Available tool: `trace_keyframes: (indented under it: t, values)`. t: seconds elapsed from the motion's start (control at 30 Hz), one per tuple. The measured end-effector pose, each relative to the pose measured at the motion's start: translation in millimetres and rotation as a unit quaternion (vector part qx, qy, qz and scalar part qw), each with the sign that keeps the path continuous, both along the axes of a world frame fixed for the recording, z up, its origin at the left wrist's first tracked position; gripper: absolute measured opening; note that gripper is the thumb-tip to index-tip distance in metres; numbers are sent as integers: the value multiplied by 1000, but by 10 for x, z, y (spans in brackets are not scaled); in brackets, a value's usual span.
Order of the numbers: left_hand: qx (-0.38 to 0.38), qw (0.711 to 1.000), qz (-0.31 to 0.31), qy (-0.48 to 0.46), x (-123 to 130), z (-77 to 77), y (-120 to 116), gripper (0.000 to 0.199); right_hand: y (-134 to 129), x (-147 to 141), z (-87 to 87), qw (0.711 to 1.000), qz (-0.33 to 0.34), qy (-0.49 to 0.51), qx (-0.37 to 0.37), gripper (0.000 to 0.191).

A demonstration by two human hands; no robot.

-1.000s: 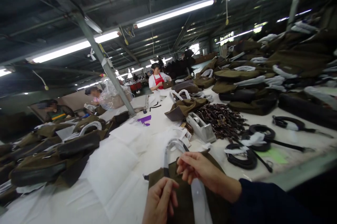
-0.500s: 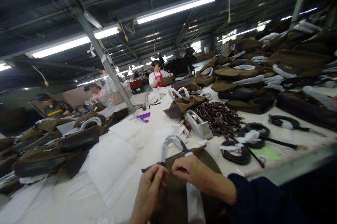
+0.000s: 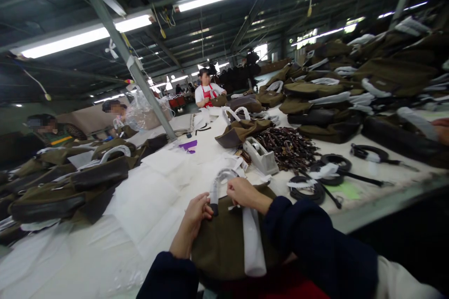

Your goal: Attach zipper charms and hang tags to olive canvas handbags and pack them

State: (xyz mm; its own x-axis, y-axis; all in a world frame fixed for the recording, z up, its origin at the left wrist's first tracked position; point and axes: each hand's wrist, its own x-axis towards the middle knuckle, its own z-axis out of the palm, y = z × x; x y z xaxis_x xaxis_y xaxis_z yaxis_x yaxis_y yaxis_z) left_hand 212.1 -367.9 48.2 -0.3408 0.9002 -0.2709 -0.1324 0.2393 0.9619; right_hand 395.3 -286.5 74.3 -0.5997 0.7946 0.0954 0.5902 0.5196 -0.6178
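Note:
An olive-brown handbag (image 3: 217, 247) with dark trim lies before me at the table's near edge. One handle (image 3: 214, 186), covered in white wrapping, arches up from its far side; a second wrapped handle (image 3: 253, 247) hangs down over the front. My left hand (image 3: 196, 212) is closed at the bag's upper left edge, fingers curled beside the dark end of the raised handle. By the other end of that handle, my right hand (image 3: 243, 193) is closed with fingertips pinched near the bag's top. What lies inside the right-hand pinch is hidden.
A tape dispenser (image 3: 261, 156) stands beyond the bag, beside a heap of dark brown straps (image 3: 287, 147). Coiled black straps (image 3: 308, 189) lie to the right. White sheets (image 3: 143, 200) spread leftward. Bags are piled at left (image 3: 70, 186) and right (image 3: 386, 74). Several co-workers stand around; another person's hand (image 3: 441, 129) shows at far right.
My right hand has moved slightly up and left, over the raised handle's right end. The left hand has shifted up and left along the bag's edge. The view has tilted down.

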Motion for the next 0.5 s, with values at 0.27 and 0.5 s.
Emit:
trace_keyframes:
  t: [0.27,0.5]
  values:
    - [53,993,-14,-102,-102,-34,-87,28,295,51,-243,985,-16,49,-167,19]
    - [69,990,-21,-121,-134,-101,-63,24,490,-103,-224,968,55,50,-240,18]
